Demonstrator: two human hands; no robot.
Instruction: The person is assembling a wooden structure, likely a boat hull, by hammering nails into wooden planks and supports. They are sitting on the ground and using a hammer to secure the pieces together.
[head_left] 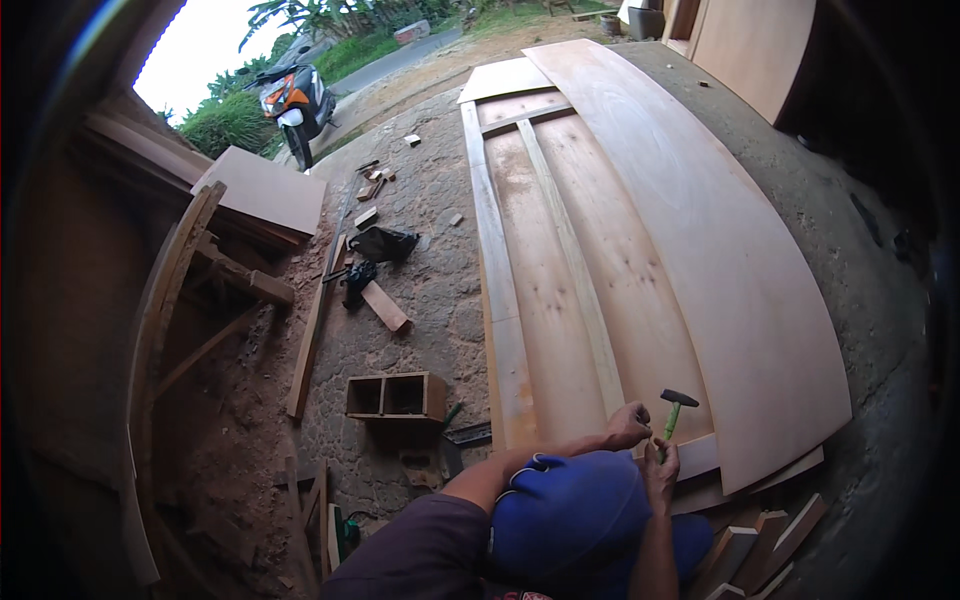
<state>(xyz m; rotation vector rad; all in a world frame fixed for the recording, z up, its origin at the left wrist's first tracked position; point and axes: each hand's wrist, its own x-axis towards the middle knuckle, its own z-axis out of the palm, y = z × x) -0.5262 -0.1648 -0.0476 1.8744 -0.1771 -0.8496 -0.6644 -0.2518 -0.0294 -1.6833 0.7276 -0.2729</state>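
Dark sleeve nearest; hammer leans right, head uppermost.

My hammer was dark at the head and bright green along the handle; my sleeve was dusky purple and the cloth deep blue. The plywood sheet ran pinkish tan with faint pale streaks, while clusters of dark knots speckled the tan panel. The motorbike was orange, white and black, the bag black, the hedge green.
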